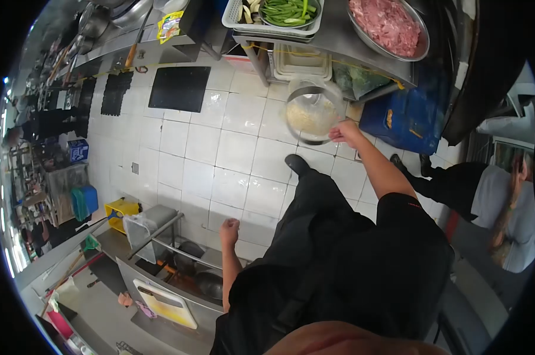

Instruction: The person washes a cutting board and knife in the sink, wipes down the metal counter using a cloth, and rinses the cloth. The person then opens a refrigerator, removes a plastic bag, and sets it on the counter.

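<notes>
My right hand (345, 133) is closed on the near right rim of a round, shiny bowl (306, 139). Pale, fine pieces (310, 116) lie inside it; their kind is too blurred to tell. The bowl hangs over the tiled floor, beside the lower shelf of a steel table. My left hand (229, 229) hangs away from the bowl, near the sink counter, its fingers curled with nothing seen in them.
On the steel table (338, 44) are a basin of raw sliced meat (388, 26) and a white basket (271, 29) with green vegetables (288, 10). A blue bin (400, 121) stands right. A cutting board with a knife (164, 303) lies left. Another person (510, 195) is at right.
</notes>
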Action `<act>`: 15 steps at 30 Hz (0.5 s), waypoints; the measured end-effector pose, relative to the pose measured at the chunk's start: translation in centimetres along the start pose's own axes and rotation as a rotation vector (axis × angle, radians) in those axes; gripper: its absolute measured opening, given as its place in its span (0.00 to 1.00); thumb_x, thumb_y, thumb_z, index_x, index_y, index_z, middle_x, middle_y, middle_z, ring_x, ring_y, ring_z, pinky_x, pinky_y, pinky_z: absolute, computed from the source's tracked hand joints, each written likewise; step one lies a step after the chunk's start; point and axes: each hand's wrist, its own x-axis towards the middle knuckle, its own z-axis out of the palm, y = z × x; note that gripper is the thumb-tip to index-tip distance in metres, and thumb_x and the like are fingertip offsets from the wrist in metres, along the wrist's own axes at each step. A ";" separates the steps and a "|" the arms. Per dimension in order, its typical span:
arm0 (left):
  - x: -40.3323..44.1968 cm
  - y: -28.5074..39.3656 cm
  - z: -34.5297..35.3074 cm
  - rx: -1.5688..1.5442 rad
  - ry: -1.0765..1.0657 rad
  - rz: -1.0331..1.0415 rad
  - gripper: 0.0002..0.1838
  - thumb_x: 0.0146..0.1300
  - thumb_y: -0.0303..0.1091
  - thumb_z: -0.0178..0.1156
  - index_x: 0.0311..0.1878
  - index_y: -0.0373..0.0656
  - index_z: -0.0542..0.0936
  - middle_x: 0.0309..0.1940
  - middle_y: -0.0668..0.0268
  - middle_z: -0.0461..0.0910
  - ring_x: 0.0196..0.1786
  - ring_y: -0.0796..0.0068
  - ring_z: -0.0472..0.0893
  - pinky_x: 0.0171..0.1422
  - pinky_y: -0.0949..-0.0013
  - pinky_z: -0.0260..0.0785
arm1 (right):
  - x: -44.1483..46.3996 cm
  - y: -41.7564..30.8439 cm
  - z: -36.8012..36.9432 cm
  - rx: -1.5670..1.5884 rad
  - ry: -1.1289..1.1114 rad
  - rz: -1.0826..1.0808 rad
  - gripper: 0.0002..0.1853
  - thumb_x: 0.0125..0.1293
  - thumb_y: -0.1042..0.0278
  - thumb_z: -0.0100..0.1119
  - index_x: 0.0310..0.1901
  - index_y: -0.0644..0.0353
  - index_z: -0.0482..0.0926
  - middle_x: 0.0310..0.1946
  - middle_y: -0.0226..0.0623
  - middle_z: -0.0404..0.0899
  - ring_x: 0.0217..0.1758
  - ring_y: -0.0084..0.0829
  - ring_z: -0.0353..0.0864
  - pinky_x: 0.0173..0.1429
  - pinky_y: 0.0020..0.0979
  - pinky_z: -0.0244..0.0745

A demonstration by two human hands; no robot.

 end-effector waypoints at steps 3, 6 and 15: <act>0.2 -1.6 2.6 -0.112 -0.095 -0.311 0.12 0.59 0.35 0.61 0.41 0.37 0.79 0.29 0.63 0.80 0.29 0.74 0.80 0.33 0.72 0.71 | 9.0 0.6 -2.8 0.406 0.172 0.185 0.18 0.63 0.74 0.45 0.56 0.62 0.67 0.47 0.47 0.75 0.50 0.43 0.77 0.56 0.49 0.76; -0.3 -0.7 4.4 -0.092 -0.137 -0.351 0.11 0.60 0.34 0.60 0.41 0.37 0.79 0.29 0.63 0.80 0.29 0.76 0.80 0.31 0.74 0.71 | 15.7 -1.0 -1.2 0.595 0.298 -0.004 0.17 0.64 0.73 0.44 0.55 0.64 0.67 0.46 0.45 0.74 0.45 0.43 0.78 0.54 0.51 0.79; -5.6 -3.0 4.6 -0.246 0.003 -0.612 0.10 0.65 0.33 0.57 0.43 0.36 0.78 0.33 0.62 0.80 0.29 0.76 0.79 0.34 0.72 0.74 | 38.0 -8.5 -0.9 0.780 0.345 -0.350 0.09 0.70 0.69 0.47 0.49 0.60 0.70 0.44 0.44 0.76 0.44 0.44 0.80 0.50 0.53 0.83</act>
